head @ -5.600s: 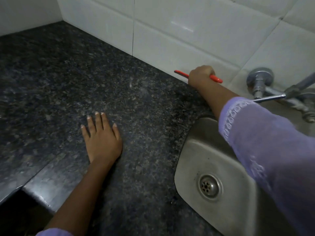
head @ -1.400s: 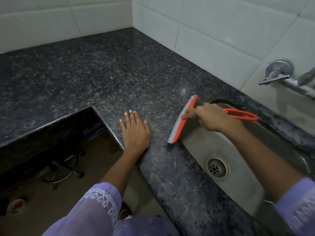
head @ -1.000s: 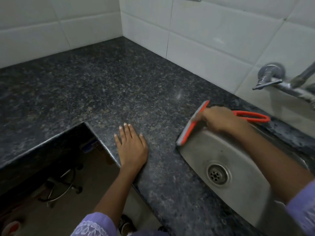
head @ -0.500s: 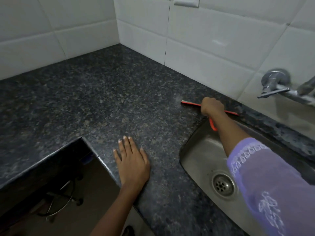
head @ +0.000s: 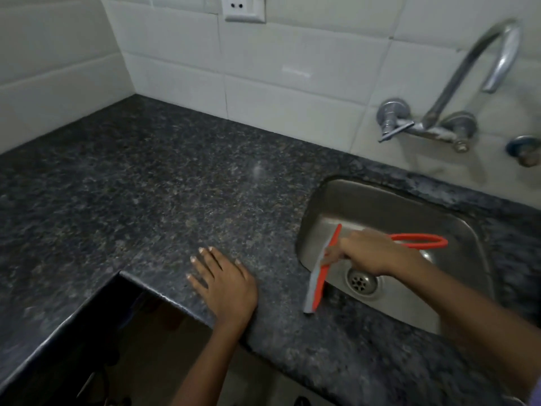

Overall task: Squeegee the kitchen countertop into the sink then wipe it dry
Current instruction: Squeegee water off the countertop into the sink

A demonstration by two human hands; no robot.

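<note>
The right hand (head: 370, 253) is clenched around the orange squeegee (head: 320, 273) near where blade meets handle, the looped handle trailing back over the sink (head: 389, 206). The left hand (head: 227, 284) lies flat and released on the countertop (head: 152, 194), fingers spread, holding nothing, close to the front edge. The blade's long axis runs roughly along the sink's left rim, near end resting on the granite, far end over the basin (so any water ahead of it would spill in, I judge). The uncleared counter lies to the left, nearer the left hand. A wall tap (head: 433, 124) sits behind; no drying cloth is visible
</note>
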